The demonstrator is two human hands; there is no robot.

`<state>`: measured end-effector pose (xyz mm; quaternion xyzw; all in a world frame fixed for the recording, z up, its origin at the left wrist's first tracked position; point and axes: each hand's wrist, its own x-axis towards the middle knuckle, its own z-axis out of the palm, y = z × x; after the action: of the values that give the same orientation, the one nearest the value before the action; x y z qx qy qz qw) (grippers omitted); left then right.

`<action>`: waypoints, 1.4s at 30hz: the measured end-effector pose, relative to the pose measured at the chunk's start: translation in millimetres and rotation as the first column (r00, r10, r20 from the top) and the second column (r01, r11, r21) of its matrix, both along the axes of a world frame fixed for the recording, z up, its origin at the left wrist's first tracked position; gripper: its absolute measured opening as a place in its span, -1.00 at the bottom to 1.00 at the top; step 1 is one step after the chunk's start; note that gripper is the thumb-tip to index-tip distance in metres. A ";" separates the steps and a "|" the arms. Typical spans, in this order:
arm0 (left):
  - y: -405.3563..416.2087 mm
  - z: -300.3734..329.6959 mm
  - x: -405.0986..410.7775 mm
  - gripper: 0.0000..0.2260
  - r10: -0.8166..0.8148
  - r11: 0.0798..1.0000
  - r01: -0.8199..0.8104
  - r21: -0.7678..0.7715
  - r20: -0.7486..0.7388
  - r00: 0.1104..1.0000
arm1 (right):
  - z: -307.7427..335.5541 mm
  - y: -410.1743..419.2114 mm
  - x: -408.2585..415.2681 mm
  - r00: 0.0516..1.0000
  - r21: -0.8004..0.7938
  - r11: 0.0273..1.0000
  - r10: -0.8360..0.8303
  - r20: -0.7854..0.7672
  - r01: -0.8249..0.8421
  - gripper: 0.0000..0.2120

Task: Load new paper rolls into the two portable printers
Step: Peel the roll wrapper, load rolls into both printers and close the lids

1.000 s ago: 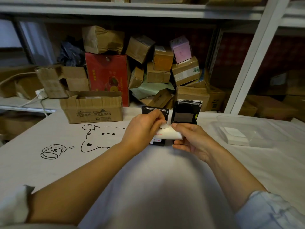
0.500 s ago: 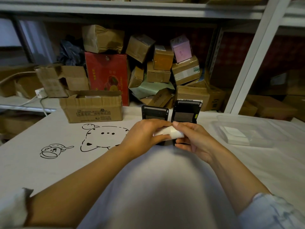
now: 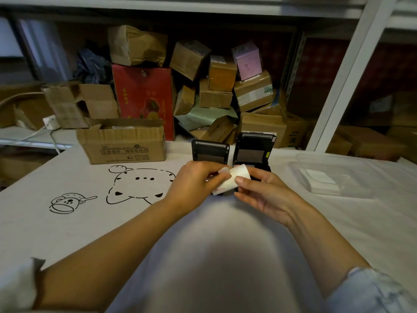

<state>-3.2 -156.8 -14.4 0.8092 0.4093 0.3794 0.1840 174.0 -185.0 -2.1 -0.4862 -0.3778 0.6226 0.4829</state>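
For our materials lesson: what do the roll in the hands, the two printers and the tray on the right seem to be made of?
Paper roll: matte white paper, its loose end curling. Left printer and right printer: probably moulded black plastic, faintly glossy, with pale strips along the lid tops. Tray: probably clear plastic, since the cloth shows through.

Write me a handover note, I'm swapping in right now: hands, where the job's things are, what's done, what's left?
Left hand pinches the loose end of the paper roll; right hand grips the roll.
Both printers stand open at the table's far edge: left printer, right printer. The roll is held just in front of them.
Spare paper sits in the clear tray to the right.
Done: lids open. I can't tell if either printer is already loaded.
Left: free the paper end, load the roll, close the lids.
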 end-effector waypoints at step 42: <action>-7.5 0.3 10.7 -0.51 0.057 0.791 0.141 -0.595 0.301 0.952 | -15.8 14.2 -8.6 0.996 -0.141 0.987 -0.078 -0.043 0.071 -0.70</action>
<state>7.5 -164.3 -14.1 0.6475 0.4580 0.3424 0.5038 165.4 -170.8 -17.9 -0.5172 -0.3030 0.6406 0.4799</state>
